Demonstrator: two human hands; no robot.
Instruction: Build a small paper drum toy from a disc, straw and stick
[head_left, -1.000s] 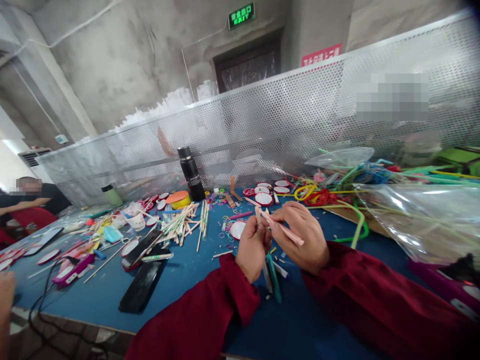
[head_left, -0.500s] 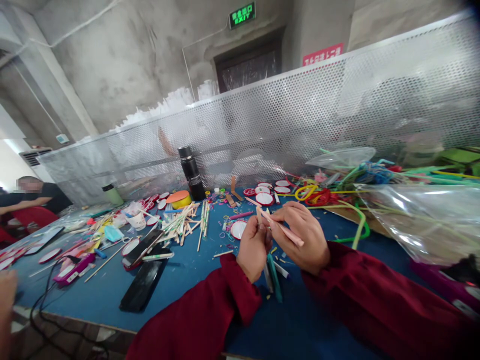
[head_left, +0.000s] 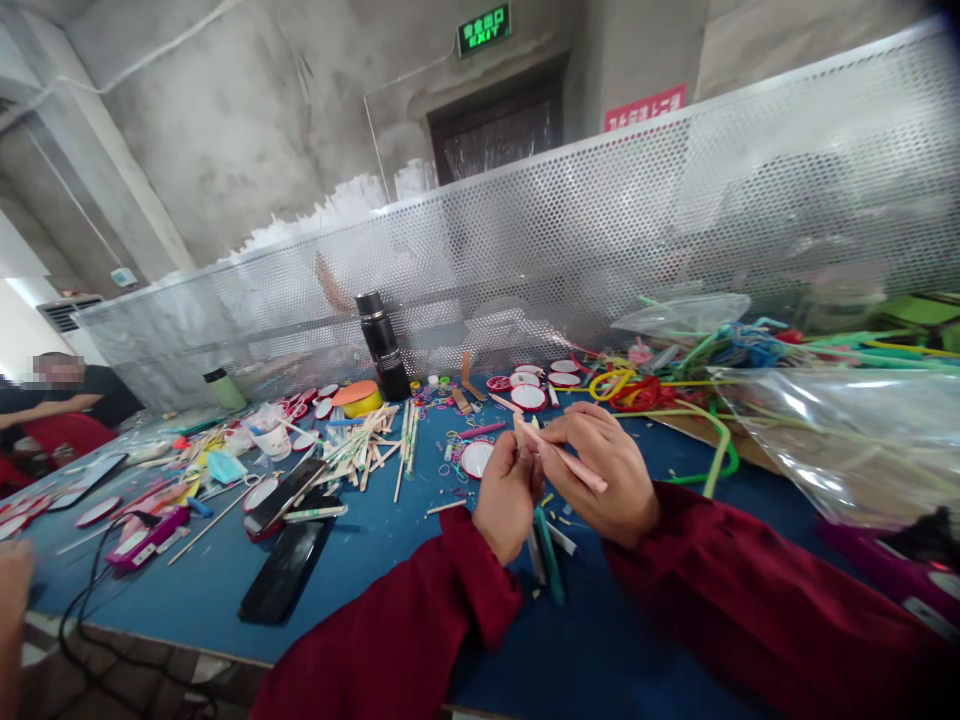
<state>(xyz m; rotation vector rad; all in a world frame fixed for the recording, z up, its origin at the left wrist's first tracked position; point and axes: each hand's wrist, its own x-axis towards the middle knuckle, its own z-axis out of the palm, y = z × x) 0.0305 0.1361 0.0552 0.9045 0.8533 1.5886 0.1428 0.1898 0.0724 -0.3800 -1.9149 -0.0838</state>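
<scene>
Above a blue table (head_left: 360,560), both my hands meet in dark red sleeves. My left hand (head_left: 506,495) is closed in a fist around a small wooden stick (head_left: 517,430) whose end pokes up from it. My right hand (head_left: 604,470) pinches a pale pink stick (head_left: 574,462) that slants from its fingertips down to the right; its upper tip touches the wooden stick. Under my hands lie a green pen and a white pen (head_left: 547,550) on the table.
A black flask (head_left: 382,345) stands at the back beside a perforated metal screen (head_left: 600,220). Loose wooden sticks (head_left: 371,445), red-and-white discs (head_left: 529,395), a black phone (head_left: 285,570), coloured tubes (head_left: 675,385) and plastic bags (head_left: 847,430) litter the table. A person sits far left (head_left: 60,395).
Hardly anything differs: my hands stay together in the same spot, with only slight finger shifts on the two sticks.
</scene>
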